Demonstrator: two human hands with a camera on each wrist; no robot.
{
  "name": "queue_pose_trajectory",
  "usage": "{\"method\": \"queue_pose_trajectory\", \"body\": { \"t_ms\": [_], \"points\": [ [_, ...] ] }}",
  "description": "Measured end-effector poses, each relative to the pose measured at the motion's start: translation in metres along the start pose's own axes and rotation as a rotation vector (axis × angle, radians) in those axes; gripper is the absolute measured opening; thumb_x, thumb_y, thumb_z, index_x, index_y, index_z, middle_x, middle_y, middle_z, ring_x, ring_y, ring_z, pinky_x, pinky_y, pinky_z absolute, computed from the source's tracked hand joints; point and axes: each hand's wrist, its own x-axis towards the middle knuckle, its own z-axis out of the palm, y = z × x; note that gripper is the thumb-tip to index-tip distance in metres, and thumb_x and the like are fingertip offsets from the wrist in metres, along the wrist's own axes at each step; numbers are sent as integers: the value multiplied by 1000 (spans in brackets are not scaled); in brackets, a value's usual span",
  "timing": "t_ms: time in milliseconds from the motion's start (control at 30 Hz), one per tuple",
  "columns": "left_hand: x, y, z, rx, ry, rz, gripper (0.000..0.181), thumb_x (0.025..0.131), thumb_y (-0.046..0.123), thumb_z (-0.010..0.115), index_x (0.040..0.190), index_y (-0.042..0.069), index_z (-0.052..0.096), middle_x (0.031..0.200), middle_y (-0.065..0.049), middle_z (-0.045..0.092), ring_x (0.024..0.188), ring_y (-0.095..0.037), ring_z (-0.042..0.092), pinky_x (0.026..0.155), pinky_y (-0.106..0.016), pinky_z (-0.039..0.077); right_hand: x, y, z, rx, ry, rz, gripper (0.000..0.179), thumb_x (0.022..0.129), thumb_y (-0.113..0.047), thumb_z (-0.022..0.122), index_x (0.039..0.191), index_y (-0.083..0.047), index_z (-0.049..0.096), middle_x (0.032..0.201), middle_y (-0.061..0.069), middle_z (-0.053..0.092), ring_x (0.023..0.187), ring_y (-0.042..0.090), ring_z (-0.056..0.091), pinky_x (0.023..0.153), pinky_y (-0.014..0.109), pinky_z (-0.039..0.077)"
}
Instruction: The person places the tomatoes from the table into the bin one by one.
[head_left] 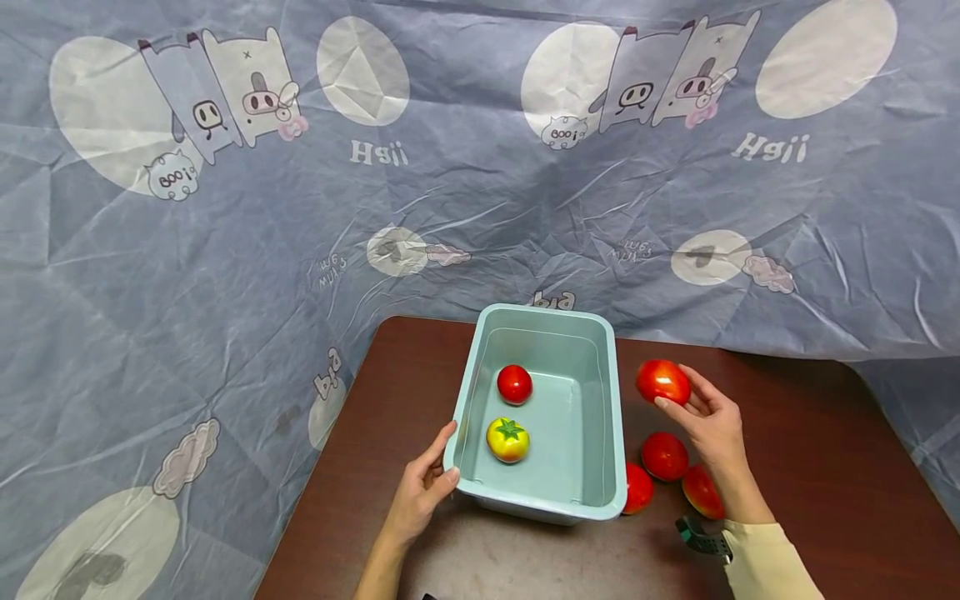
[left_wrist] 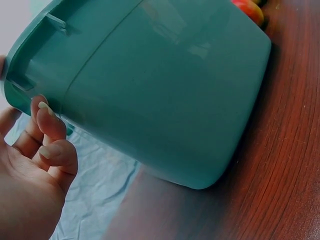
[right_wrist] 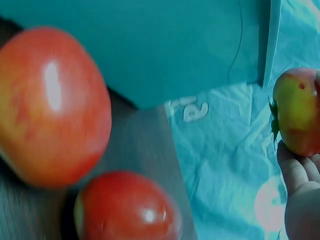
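A pale green plastic bin (head_left: 537, 503) sits on the table with two tomatoes inside: a red tomato (head_left: 514, 385) and a yellow-red tomato (head_left: 507, 440) with green leaves on top. My left hand (head_left: 422, 492) grips the bin's rim at its near left corner; in the left wrist view the fingers (left_wrist: 59, 152) curl beneath that rim. To the right of the bin, my right hand (head_left: 712, 421) holds a red tomato (head_left: 663, 382) above the table. The right wrist view shows this tomato (right_wrist: 297, 112) with yellow skin and green leaves on one side.
Right of the bin, below my right hand, lie a red tomato (head_left: 664, 457), another tomato (head_left: 637, 488) close against the bin, and a third tomato (head_left: 702, 492) partly behind the wrist. A printed grey-blue cloth (head_left: 480, 183) hangs behind the brown table (head_left: 817, 467).
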Motion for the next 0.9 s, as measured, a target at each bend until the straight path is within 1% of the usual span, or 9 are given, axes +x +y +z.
{"method": "queue_pose_trajectory", "body": {
  "t_ms": [67,167,333,467,533,700,733,800,900],
  "points": [
    [0,0,0,-2,-2,5,58,89,-7,45,144,1,26,134,-28,43,99,-17,59,78,-23,51,-2,-5,5,53,-27,-23,63,78,-6,71,136,-8,45,112,-12,58,90,-3,62,72,12,49],
    [0,0,0,-7,-5,6,58,89,-7,45,144,0,26,133,-28,43,99,-16,58,79,-22,51,-5,-11,13,103,-70,-70,63,78,-1,70,136,-4,44,112,-9,60,91,0,64,72,15,50],
    [0,0,0,-16,-5,-2,58,90,-5,45,144,1,26,132,-29,44,101,-17,59,80,-25,51,-6,-21,23,140,-102,-135,62,76,4,69,134,-3,46,113,-6,61,92,3,64,73,17,50],
    [0,-1,0,-10,4,-9,58,90,-5,46,144,2,26,133,-28,43,100,-17,59,79,-24,51,-7,-28,30,147,-121,-150,62,76,5,70,133,-4,48,114,-6,61,92,4,65,74,17,50],
    [0,-1,0,0,5,-8,58,90,-5,46,144,2,26,133,-27,43,100,-16,59,78,-24,51,-7,-31,33,166,-140,-153,62,76,6,69,133,-3,47,115,-5,60,93,4,64,75,17,50],
    [-1,-3,-1,38,13,-10,58,90,-5,46,144,4,27,132,-23,46,93,-13,58,67,-21,50,-9,-36,40,203,-207,-161,63,76,9,67,134,0,44,116,-1,60,94,8,65,77,20,50],
    [-1,-2,-1,48,17,-12,58,89,-4,46,144,4,28,131,-21,48,90,-12,58,64,-21,49,-9,-36,41,200,-218,-165,64,76,8,67,135,0,43,115,0,60,94,9,65,77,20,50],
    [-1,-2,-1,56,20,-12,58,89,-4,46,144,5,28,129,-19,49,88,-11,57,63,-22,48,-9,-37,43,187,-230,-172,63,77,7,67,135,-1,43,115,0,60,94,9,65,77,21,51],
    [-1,-2,0,64,17,-5,58,89,-4,46,144,4,27,121,-16,52,82,-9,56,58,-24,46,-10,-36,47,167,-243,-195,63,77,7,67,135,-1,43,118,0,58,96,8,64,78,20,50]
  ]
}}
